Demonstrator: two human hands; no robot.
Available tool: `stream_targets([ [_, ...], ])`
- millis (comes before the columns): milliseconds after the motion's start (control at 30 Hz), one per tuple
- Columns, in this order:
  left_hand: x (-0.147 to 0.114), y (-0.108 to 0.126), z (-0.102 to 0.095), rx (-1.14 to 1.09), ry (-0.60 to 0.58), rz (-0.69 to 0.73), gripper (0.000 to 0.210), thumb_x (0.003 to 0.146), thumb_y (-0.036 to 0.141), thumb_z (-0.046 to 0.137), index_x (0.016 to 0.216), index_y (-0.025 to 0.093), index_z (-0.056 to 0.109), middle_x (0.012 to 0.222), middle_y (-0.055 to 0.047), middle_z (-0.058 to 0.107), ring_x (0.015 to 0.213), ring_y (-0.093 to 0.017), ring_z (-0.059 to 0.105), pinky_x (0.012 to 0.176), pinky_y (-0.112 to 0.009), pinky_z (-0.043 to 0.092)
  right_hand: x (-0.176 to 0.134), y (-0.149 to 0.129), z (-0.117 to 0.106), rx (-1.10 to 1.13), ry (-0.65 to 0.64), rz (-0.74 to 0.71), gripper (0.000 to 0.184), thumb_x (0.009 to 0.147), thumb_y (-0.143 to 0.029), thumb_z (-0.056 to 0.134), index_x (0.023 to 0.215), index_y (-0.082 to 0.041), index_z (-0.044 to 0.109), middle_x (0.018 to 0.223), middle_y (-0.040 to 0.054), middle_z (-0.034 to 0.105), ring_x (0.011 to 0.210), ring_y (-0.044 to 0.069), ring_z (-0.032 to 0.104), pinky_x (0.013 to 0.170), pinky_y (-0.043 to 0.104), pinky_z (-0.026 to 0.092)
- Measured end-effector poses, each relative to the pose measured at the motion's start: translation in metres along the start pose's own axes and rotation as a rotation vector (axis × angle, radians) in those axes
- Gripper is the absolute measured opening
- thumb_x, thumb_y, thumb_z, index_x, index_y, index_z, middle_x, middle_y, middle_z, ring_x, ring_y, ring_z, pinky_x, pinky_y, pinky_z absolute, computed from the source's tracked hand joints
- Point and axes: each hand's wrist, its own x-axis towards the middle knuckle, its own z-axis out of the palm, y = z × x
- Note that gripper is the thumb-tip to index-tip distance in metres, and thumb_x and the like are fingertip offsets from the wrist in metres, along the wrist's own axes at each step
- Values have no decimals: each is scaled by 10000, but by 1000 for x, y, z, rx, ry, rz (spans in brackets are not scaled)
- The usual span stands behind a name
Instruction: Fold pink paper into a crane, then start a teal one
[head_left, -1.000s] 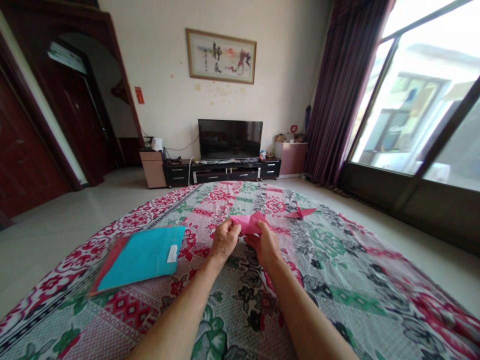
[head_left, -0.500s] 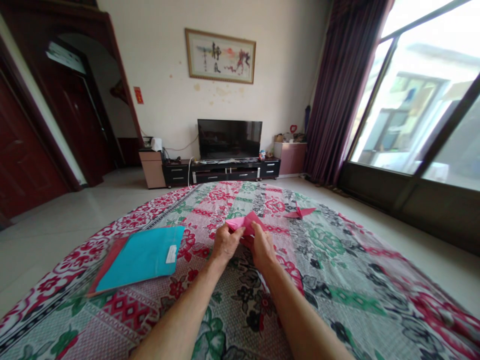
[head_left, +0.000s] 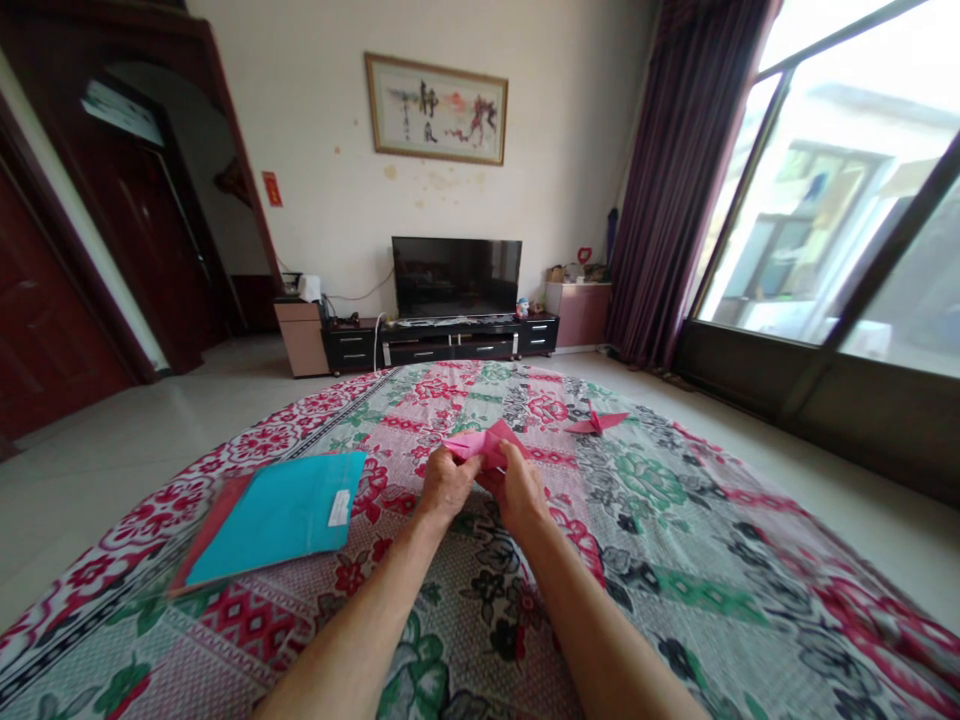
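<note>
A partly folded piece of pink origami paper (head_left: 493, 437) is held between my two hands above the flowered tablecloth. My left hand (head_left: 448, 484) pinches its left side, with the thumb on the near face. On the right side, my right hand (head_left: 517, 488) grips the paper with its thumb on top and fingers underneath. The undersides of the folds are hidden by my fingers. Beyond my right hand, a folded pink paper crane (head_left: 598, 423) rests on the cloth, its points spread to both sides.
A blue packet of paper (head_left: 277, 515) with a white label lies at the left, over a red sheet (head_left: 214, 530). The round table wears a patterned cloth (head_left: 660, 600). Past its far edge stand a low black cabinet (head_left: 450, 342) and a television (head_left: 457, 278).
The view has shifted slightly, so the whole scene sits a little further left. Both hands keep their hold on the pink paper, whose left flap looks slightly more opened out.
</note>
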Motion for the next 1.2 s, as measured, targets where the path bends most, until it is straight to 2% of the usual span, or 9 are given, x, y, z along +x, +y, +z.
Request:
stream_targets([
  [167, 0, -2, -1, -20, -1, 7, 183, 640, 177, 649, 820, 162, 678, 1009, -71, 689, 973, -199, 613, 831, -276, 458, 1, -1, 0, 71, -26, 46, 137, 680, -297, 572, 739, -174, 574, 637, -6, 631, 574, 150, 604, 555, 277, 511],
  [267, 0, 0, -2, -34, -10, 0, 225, 636, 179, 653, 858, 157, 681, 1027, -70, 687, 954, -200, 619, 801, -268, 467, 2, -2, -2, 130, -74, 91, 154, 688, -320, 585, 760, -184, 573, 641, -19, 628, 546, 131, 585, 536, 259, 500],
  [433, -1, 3, -4, -44, -66, -6, 274, 657, 204, 624, 921, 161, 684, 860, -25, 712, 806, -174, 637, 676, -232, 478, 1, -4, -3, 127, -142, 100, 195, 666, -313, 640, 799, -174, 603, 692, -8, 649, 584, 125, 594, 548, 236, 495],
  [567, -2, 4, -5, -13, -68, -11, 273, 657, 202, 606, 912, 159, 694, 749, -6, 704, 700, -155, 623, 624, -221, 469, 0, -3, -3, 115, -152, 79, 193, 657, -306, 660, 790, -174, 612, 703, -5, 655, 587, 124, 592, 542, 231, 492],
  [800, -1, 4, -5, -16, -70, -17, 296, 647, 200, 592, 924, 160, 691, 696, -4, 689, 708, -160, 617, 615, -220, 464, 0, -4, -2, 107, -139, 83, 199, 648, -314, 664, 791, -183, 620, 704, -7, 654, 602, 124, 593, 555, 234, 488],
  [933, 0, 3, -6, 28, -53, -58, 232, 635, 205, 590, 830, 145, 698, 628, -5, 664, 667, -160, 602, 586, -220, 450, 0, -3, -3, 60, -181, 55, 213, 625, -310, 689, 775, -175, 618, 697, -10, 650, 609, 121, 587, 592, 244, 488],
  [1067, 1, 2, -6, 74, -3, -61, 164, 618, 210, 596, 734, 142, 690, 607, -3, 649, 636, -156, 588, 575, -223, 438, -1, 0, -3, -3, -219, -1, 144, 582, -228, 679, 672, -160, 591, 641, -8, 636, 594, 116, 571, 633, 251, 485],
  [1200, 1, 1, -6, 31, -33, -42, 139, 628, 227, 598, 697, 147, 688, 602, -4, 648, 634, -156, 586, 568, -217, 431, -2, 2, -2, 0, -216, -19, 101, 578, -200, 616, 670, -172, 584, 613, -22, 628, 589, 123, 575, 634, 253, 489],
])
